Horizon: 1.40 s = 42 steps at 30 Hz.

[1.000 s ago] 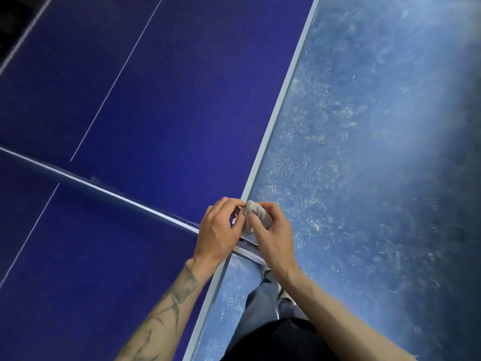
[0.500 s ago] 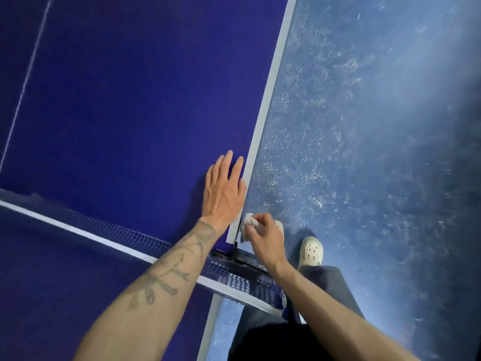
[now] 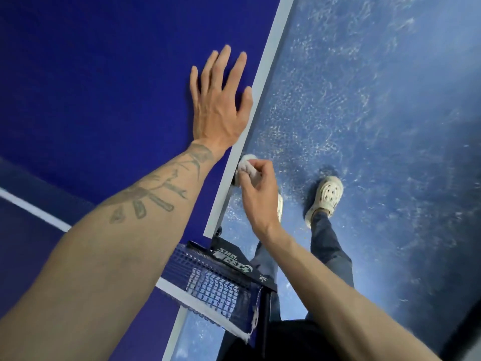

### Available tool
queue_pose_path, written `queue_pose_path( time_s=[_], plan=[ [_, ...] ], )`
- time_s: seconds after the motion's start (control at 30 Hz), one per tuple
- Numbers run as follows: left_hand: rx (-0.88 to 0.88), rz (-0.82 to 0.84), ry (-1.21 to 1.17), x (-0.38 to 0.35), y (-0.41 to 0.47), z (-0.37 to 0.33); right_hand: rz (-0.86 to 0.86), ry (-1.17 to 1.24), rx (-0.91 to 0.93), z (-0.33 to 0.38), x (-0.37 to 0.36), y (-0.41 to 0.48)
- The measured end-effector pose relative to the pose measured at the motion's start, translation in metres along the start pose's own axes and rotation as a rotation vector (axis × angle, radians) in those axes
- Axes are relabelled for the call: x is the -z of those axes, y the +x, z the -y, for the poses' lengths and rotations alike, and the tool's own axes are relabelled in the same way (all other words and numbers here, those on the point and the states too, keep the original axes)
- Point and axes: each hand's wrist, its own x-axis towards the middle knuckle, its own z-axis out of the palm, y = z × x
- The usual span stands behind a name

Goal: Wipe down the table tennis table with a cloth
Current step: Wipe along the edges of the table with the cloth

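Along the near side edge of the tabletop, just beyond the net post, the right hand is pinching a small bunched grey-white cloth between thumb and curled fingers and pressing it against the side rim, just under the white edge line. A second ago both hands were meeting at the post, working the cloth together. Half a second ago they were already parting, and now the split is complete. The left hand is lying flat on the blue surface, fingers straight and slightly spread, thumb touching the edge line, grasping nothing. It is reading as a brace, taking weight while the other hand is working. The cloth is sitting off the playing surface, against the rim, and how much of it is touching the rim is partly hidden by the fingers. The net is dropping lower and closer in the view, so the person appears to be stepping along the table. One pale shoe is showing on the speckled blue floor, with the other mostly hidden behind the right hand. Judgement: folding or adjusting of the cloth looks finished, and wiping is starting on the rim section past the net. The broad blue top is probably still waiting to be wiped, so the task looks early.
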Motion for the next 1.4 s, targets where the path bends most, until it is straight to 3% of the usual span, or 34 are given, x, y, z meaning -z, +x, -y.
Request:
queue_pose_path(
  time_s=[0.13, 0.43, 0.53, 0.67, 0.97, 1.1, 1.23, 1.4],
  plan=[
    [0.010, 0.007, -0.008, 0.004, 0.000, -0.001, 0.121, 0.016, -0.026, -0.006, 0.006, -0.028],
    [0.027, 0.032, -0.017, 0.009, 0.002, -0.005, -0.084, 0.053, 0.120, 0.102, 0.019, 0.122],
    [0.023, 0.046, -0.017, 0.010, 0.004, -0.005, -0.042, -0.008, 0.156, 0.099, 0.022, 0.121],
    [0.025, 0.071, -0.021, 0.012, 0.004, -0.004, 0.136, -0.088, 0.165, 0.081, 0.027, 0.093],
    [0.038, 0.097, -0.033, 0.015, 0.009, -0.005, -0.017, -0.110, 0.167, 0.149, 0.032, 0.178],
    [0.075, 0.097, -0.071, 0.017, 0.013, -0.010, 0.083, -0.093, 0.134, 0.152, 0.033, 0.151],
    [0.088, 0.083, -0.102, 0.016, 0.047, -0.024, 0.087, -0.149, 0.075, 0.163, 0.044, 0.153],
    [-0.022, 0.083, -0.121, 0.001, 0.138, -0.043, -0.056, -0.117, 0.148, 0.233, 0.053, 0.238]
  ],
)
